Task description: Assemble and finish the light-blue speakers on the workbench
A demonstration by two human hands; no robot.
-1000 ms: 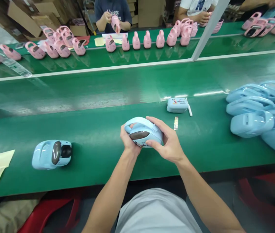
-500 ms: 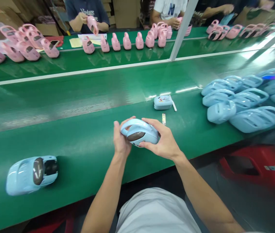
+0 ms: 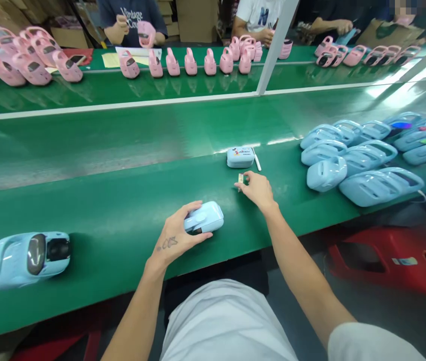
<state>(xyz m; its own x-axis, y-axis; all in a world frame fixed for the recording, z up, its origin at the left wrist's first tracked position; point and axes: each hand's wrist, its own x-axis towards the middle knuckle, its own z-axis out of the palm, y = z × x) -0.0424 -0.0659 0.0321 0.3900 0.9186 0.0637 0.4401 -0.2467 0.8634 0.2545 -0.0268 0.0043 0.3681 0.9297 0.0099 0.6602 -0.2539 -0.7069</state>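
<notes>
Blue plastic unit (image 3: 211,214) sits in the left hand (image 3: 175,233), thumb and fingers wrapped round it, over the near part of the green bench (image 3: 123,205); its long axis runs roughly left to right, free end pointing right and slightly away. Beyond, the right hand's (image 3: 257,189) fingertips are narrowed about a small strip (image 3: 240,179), grip unclear; picking it up seems the current step, calling for a fine pinch.

held blue device (image 3: 211,214): smooth glossy plastic | green worktop (image 3: 123,205): smooth, shiny | pale shirt (image 3: 224,321): matt cloth
</notes>
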